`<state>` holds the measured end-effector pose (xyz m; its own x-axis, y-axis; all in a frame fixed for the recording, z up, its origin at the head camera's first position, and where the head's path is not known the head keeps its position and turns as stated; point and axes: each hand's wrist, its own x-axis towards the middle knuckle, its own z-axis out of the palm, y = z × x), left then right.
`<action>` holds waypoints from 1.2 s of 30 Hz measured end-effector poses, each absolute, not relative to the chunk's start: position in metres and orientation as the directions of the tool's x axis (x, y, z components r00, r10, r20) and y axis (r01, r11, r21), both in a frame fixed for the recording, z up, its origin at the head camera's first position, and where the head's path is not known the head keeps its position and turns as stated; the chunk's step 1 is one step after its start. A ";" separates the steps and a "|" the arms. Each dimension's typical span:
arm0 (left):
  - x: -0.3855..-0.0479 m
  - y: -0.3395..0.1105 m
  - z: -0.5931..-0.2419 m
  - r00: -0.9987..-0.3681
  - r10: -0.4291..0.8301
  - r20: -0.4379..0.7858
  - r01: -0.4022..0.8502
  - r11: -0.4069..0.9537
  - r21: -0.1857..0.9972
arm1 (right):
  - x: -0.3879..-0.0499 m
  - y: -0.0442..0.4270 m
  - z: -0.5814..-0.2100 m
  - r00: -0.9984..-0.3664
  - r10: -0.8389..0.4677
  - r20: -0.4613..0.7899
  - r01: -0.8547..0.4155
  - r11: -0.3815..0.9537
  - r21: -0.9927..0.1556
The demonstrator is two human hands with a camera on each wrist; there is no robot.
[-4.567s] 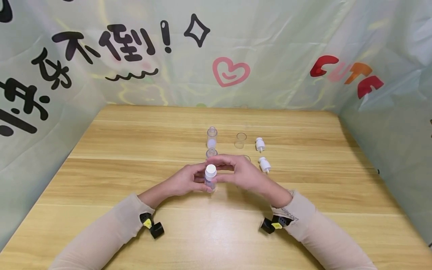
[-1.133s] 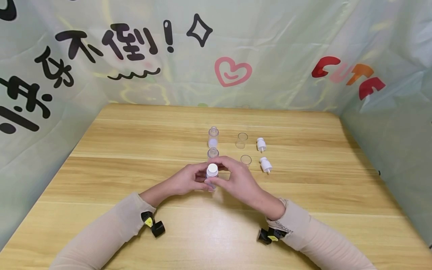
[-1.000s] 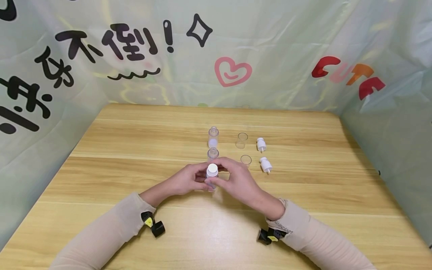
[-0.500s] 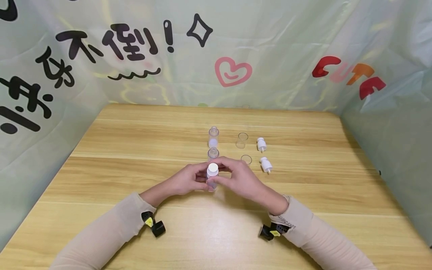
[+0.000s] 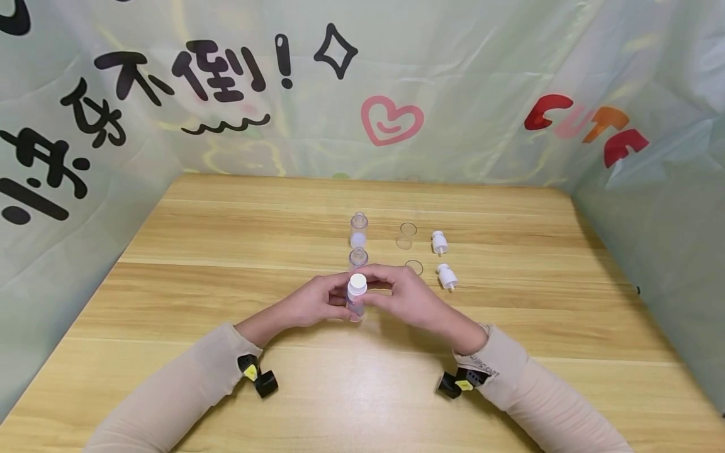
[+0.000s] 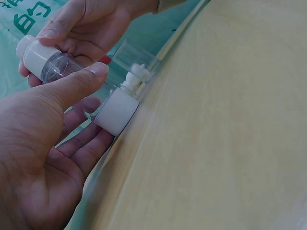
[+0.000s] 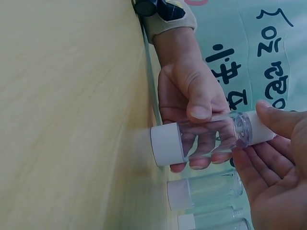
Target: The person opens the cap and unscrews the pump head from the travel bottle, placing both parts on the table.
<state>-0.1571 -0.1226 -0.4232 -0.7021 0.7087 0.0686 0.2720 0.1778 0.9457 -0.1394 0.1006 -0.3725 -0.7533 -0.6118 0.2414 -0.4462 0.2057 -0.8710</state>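
Observation:
A clear bottle (image 7: 208, 136) with a white base and a white pump top (image 5: 357, 283) stands upright between my two hands, its base at the tabletop. My left hand (image 5: 310, 303) holds the clear body low down, thumb on the near side and fingers behind. My right hand (image 5: 409, 296) pinches the white pump top between thumb and fingers, as the right wrist view shows from the side. Just beyond the hands stand two more clear bottles without pumps, a nearer bottle (image 5: 358, 257) and a farther bottle (image 5: 359, 228). My right hand partly hides the nearer clear cap (image 5: 414, 267).
To the right of the bottles, another clear cap (image 5: 405, 236) stands on the wooden table (image 5: 238, 220). Beyond the caps are two white pumps, a farther pump (image 5: 439, 243) and a nearer pump (image 5: 447, 277). Printed cloth (image 5: 464, 113) walls in the table's back and sides.
My right thumb has moved rightward around the pump top, and the right wrist has swung slightly outward. The left hand and bottle stay in place.

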 end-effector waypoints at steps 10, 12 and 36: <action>-0.157 -0.122 -0.422 -0.708 0.704 0.055 0.262 0.189 0.946 | -0.146 0.104 -0.374 -0.732 -0.649 0.206 -0.401 0.167 -0.900; -0.157 -0.122 -0.421 -0.709 0.703 0.053 0.259 0.190 0.947 | -0.146 0.104 -0.374 -0.734 -0.650 0.198 -0.387 0.161 -0.908; -0.156 -0.122 -0.422 -0.709 0.704 0.053 0.259 0.190 0.947 | -0.150 0.108 -0.373 -0.688 -0.705 0.171 -0.339 0.104 -0.935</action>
